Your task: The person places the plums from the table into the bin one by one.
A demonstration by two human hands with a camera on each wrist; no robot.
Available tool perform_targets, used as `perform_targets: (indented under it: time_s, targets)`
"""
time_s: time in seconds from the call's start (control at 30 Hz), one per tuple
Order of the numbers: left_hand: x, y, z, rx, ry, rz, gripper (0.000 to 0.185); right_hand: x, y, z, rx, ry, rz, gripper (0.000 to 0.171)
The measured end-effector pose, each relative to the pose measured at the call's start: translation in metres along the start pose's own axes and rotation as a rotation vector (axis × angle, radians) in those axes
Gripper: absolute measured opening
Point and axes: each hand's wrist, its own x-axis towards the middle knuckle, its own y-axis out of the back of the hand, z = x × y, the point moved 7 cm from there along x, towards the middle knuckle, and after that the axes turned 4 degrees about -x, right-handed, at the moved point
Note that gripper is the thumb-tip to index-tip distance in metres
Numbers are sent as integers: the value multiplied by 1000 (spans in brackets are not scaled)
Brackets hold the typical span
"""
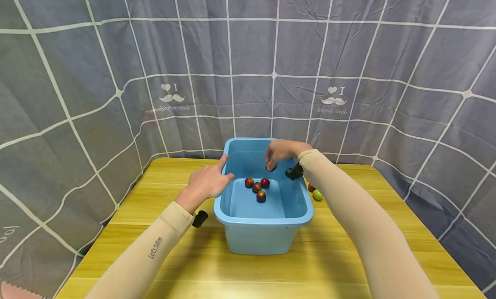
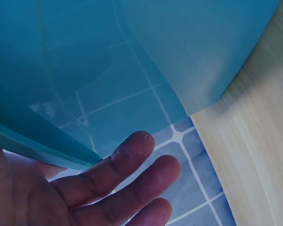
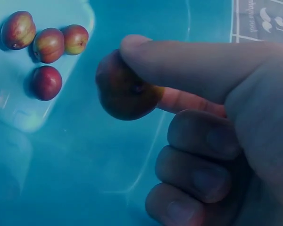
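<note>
A light blue plastic basin [image 1: 252,221] stands on the table with several red plums [image 1: 261,196] lying together on its floor. Above that floor, on the right side, my right hand [image 1: 282,151] pinches another plum [image 3: 125,92] between thumb and index finger. Its other fingers [image 3: 198,134] are curled in towards the palm. My left hand [image 1: 205,182] is at the basin's left rim, thumb reaching over the edge and index finger stretched along it. In the left wrist view, its fingers [image 2: 132,153] extend loosely outside the basin wall.
On the wooden table [image 1: 174,256], just right of the basin, lie a green plum [image 1: 317,195] and a reddish plum [image 1: 311,187], close to my right forearm. Behind the table hangs a grey curtain [image 1: 252,75] with white grid lines.
</note>
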Motion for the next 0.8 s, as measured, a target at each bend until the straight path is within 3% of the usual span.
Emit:
perform_targets:
  time_s: [0.23, 0.6, 0.8]
  targets:
    - [-1, -2, -1, 5, 5, -11, 76, 4, -12, -3, -76, -39, -29, 8]
    - [-1, -1, 1, 4, 9, -13, 77, 7, -20, -1, -83, -106, -72, 15]
    - [0, 0, 1, 5, 11, -12, 77, 8, -14, -6, -96, -52, -28, 21]
